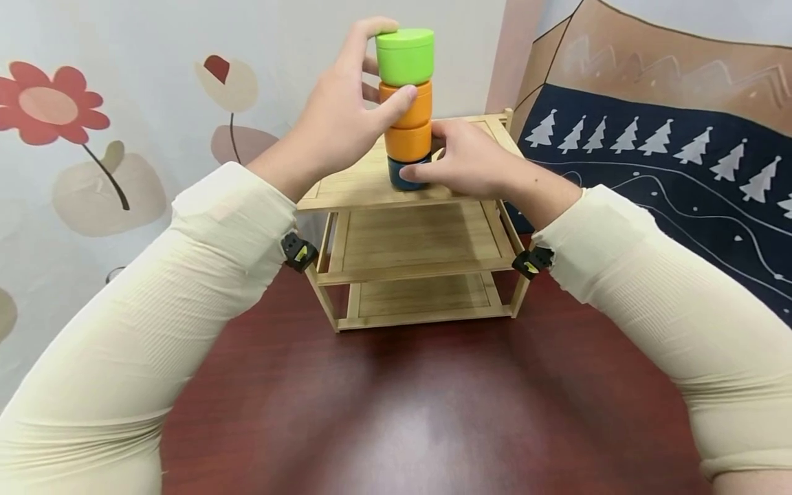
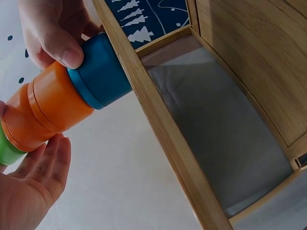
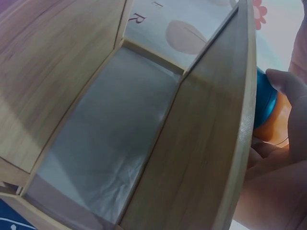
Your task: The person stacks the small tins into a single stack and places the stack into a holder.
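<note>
A stack of small round cups stands upright on the top board of a wooden shelf (image 1: 353,185), near its front edge. At its top is a green cup (image 1: 405,58), over an upper orange cup (image 1: 422,103), a lower orange cup (image 1: 408,143) and a blue cup (image 1: 402,177) at the bottom. My left hand (image 1: 340,113) holds the upper part from the left, index finger at the green rim and thumb across the upper orange cup. From the right, my right hand (image 1: 473,158) grips the blue cup, its thumb on the front; its other fingers are partly hidden behind.
Below the top board, the shelf has a middle board (image 1: 421,237) and a bottom board (image 1: 423,295). It stands on a dark red, glossy table (image 1: 427,399). Behind are a flower-patterned wall (image 1: 155,41) and a navy tree-patterned cloth (image 1: 650,172) at right.
</note>
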Action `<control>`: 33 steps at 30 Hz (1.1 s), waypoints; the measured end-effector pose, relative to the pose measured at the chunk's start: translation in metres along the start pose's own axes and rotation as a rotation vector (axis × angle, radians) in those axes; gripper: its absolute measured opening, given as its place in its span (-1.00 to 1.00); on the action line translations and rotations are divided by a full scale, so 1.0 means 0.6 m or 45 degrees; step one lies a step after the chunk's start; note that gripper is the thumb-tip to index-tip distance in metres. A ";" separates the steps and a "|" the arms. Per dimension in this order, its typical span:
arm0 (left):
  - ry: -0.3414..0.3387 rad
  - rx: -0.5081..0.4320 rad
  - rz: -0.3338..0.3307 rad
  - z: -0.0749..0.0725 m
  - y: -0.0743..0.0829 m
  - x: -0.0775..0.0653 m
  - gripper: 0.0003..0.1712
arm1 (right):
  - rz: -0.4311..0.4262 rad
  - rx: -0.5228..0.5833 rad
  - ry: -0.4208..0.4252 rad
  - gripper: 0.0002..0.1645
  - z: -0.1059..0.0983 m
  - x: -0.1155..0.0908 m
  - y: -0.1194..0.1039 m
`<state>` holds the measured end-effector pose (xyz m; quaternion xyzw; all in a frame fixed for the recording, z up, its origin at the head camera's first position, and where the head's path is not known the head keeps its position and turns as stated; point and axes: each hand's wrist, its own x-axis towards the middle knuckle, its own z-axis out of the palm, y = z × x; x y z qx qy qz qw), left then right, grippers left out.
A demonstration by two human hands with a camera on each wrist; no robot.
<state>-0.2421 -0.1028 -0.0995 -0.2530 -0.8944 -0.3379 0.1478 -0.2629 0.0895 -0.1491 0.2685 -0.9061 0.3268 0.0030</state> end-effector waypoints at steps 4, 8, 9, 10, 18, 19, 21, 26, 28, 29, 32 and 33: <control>0.005 -0.007 0.016 0.000 -0.001 0.000 -0.24 | 0.013 0.020 -0.005 -0.31 -0.001 0.001 -0.001; 0.020 -0.030 0.032 0.000 -0.002 -0.001 -0.25 | 0.019 0.017 0.003 -0.29 -0.001 0.000 -0.002; 0.022 -0.034 0.036 0.000 -0.003 -0.002 -0.25 | 0.016 0.020 0.000 -0.29 0.001 -0.001 -0.002; 0.023 -0.045 0.037 0.000 -0.003 -0.003 -0.24 | 0.013 0.020 -0.003 -0.29 0.002 -0.002 -0.002; 0.050 -0.110 0.047 0.007 -0.006 -0.026 -0.02 | 0.050 0.061 -0.008 -0.18 0.001 -0.023 -0.002; 0.068 -0.130 0.038 0.008 -0.003 -0.032 -0.01 | 0.051 0.074 -0.005 -0.17 0.000 -0.026 -0.001; 0.127 -0.159 0.023 0.010 -0.004 -0.044 -0.02 | 0.044 0.099 0.003 -0.17 -0.003 -0.031 0.000; 0.346 -0.051 0.152 0.024 -0.035 -0.078 -0.15 | 0.041 0.106 0.055 -0.16 -0.002 -0.041 0.005; 0.444 0.006 0.270 0.031 -0.051 -0.102 -0.22 | 0.054 0.083 0.075 -0.15 0.001 -0.044 0.007; 0.497 0.026 0.323 0.034 -0.058 -0.117 -0.26 | 0.058 0.067 0.085 -0.15 0.002 -0.044 0.007; 0.621 0.052 0.451 0.047 -0.073 -0.164 -0.39 | 0.064 0.030 0.110 -0.14 0.006 -0.046 0.008; 0.647 0.052 0.472 0.052 -0.077 -0.180 -0.42 | 0.068 0.026 0.117 -0.14 0.007 -0.048 0.009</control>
